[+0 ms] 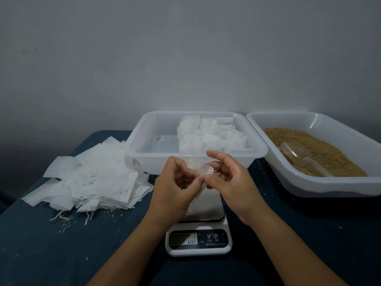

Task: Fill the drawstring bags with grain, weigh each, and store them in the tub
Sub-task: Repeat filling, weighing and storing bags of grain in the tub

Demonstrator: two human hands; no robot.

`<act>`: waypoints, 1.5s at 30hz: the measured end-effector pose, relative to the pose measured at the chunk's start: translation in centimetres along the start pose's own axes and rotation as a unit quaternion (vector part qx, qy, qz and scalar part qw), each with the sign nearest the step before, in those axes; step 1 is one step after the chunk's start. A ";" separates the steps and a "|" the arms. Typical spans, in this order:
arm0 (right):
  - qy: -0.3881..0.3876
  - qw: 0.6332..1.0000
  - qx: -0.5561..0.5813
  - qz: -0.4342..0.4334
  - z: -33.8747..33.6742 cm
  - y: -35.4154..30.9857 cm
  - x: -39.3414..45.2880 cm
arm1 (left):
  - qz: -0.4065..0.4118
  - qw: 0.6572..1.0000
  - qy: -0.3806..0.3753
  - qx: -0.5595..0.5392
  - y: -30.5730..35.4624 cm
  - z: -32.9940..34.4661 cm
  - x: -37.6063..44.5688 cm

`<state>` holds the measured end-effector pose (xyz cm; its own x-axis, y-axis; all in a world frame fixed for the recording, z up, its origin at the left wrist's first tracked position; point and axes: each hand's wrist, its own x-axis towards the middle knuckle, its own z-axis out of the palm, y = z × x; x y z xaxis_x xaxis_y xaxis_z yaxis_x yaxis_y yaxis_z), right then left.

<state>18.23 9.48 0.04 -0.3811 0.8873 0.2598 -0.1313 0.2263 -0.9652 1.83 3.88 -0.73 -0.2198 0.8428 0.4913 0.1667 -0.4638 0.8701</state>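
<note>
Nearest us the scale [199,241] reads 0.0. Above it, our left hand [175,186] and right hand [231,182] pinch an empty drawstring bag [203,172], fingers clamped on its mouth. Filled bags [210,135] sit in the tub [144,153]; grain [321,149] lies right.

I see a dim, bluish-grey picture with soft, even light and no hard shadows. The wall [185,48] darkens toward the left edge and corners. Wide-angle bending curves the right edge. The scale's steel platform [212,205] carries faint glare.
</note>
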 end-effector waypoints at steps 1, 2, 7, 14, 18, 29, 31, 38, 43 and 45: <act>0.004 1.000 -0.010 -0.001 0.0 0.0 0.0 | -0.003 1.000 0.005 0.008 -0.1 0.0 0.0; 0.008 1.000 -0.023 -0.002 0.0 -0.1 -0.1 | -0.004 1.000 0.009 0.020 -0.1 0.0 0.1; 0.011 0.991 -0.129 -0.023 -0.1 -0.1 -0.3 | 0.009 0.994 0.043 0.103 -0.7 -0.3 0.1; 0.014 0.913 -0.383 -0.138 -0.1 0.2 -0.4 | 0.035 0.978 0.072 0.192 -0.8 -0.8 0.2; -0.010 0.880 -0.387 -0.275 -0.6 -0.5 -0.6 | 0.036 0.972 0.088 0.216 -0.8 -1.2 0.4; -0.108 0.811 -0.508 -0.268 -0.8 -0.1 -0.7 | -0.020 0.990 0.085 0.112 -0.8 -0.9 0.6; -0.113 0.810 -0.508 -0.269 -0.7 0.0 -0.7 | -0.026 0.992 0.071 0.102 -0.7 -0.8 0.6; -0.116 0.881 -0.406 -0.214 -1.2 -0.5 -0.7 | -0.012 0.997 -0.035 0.072 0.1 -1.0 1.0; -0.078 0.924 -0.316 -0.202 -2.0 -1.3 -0.4 | -0.115 0.953 -0.273 0.062 3.0 -1.0 3.3; -0.060 0.935 -0.292 -0.190 -2.4 -1.6 -0.3 | -0.146 0.926 -0.339 0.079 3.9 -0.6 4.4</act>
<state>20.75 9.85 1.41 -0.5125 0.6550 0.5554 0.2318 0.7282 -0.6449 0.94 5.60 4.84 0.3676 0.9286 0.0514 0.3460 -0.1878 0.9193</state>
